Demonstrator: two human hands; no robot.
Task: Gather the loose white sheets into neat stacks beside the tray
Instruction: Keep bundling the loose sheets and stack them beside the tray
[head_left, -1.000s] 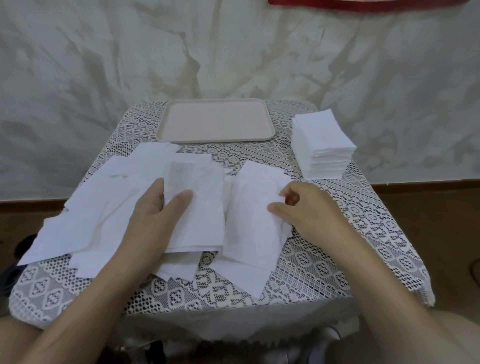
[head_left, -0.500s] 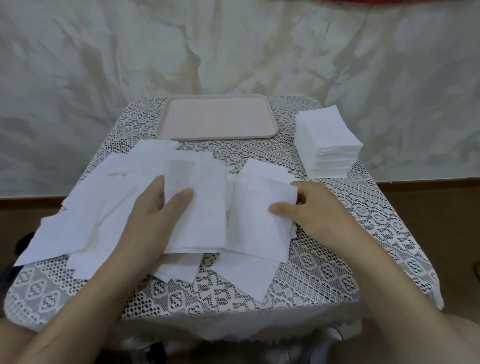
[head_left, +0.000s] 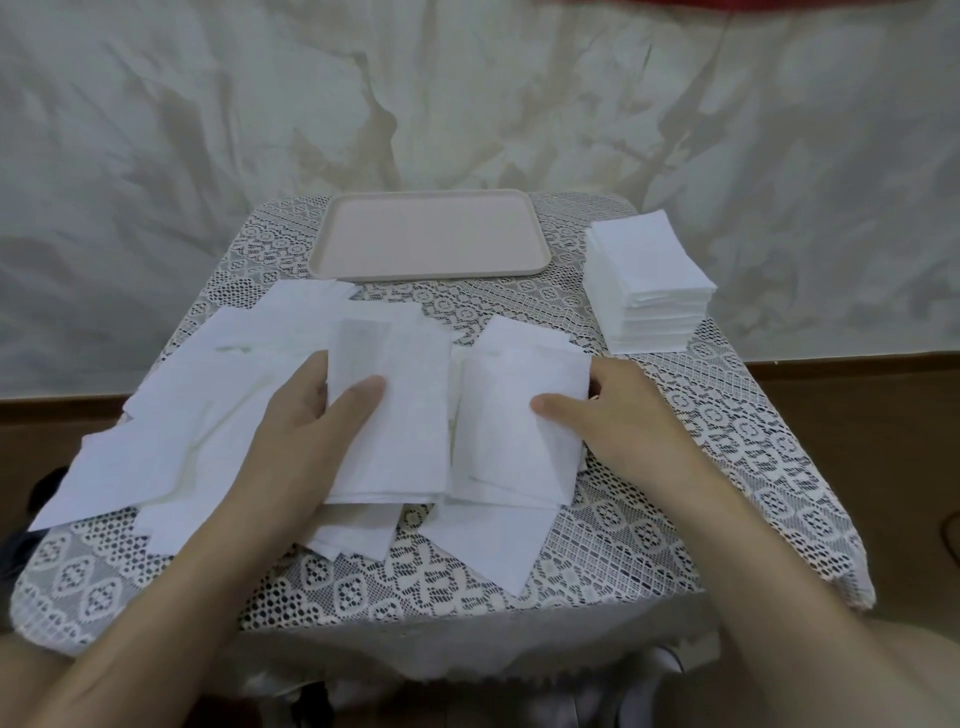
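- A blotched grey-white wall (head_left: 156, 156) is seen behind the table, with a brown skirting band along its foot.
- The table is covered by a white lace cloth (head_left: 649, 519), which hangs over the near edge.
- The loose white sheets (head_left: 171, 441) are spread in overlapping layers over the left and middle of the cloth, on the near side of the tray.
- A pale pink tray (head_left: 431, 234) is set at the far middle of the table, flat.
- A squared stack of sheets (head_left: 649, 260) is placed just beside the tray's right end, at the table's far right corner.
- Both forearms are stretched forward from the lower corners, angled inward.
- The left hand (head_left: 306, 431) is closed round a small pile of sheets (head_left: 405, 415): the thumb is laid on top, and the fingers are hidden under the pile's left edge.
- The right hand (head_left: 623, 415) is pinching a second bundle of sheets (head_left: 509, 415) at its right edge, with the thumb pressed on top and the fingers curled at the edge.
- The two held bundles are kept side by side, their inner edges almost touching, above the scattered sheets.
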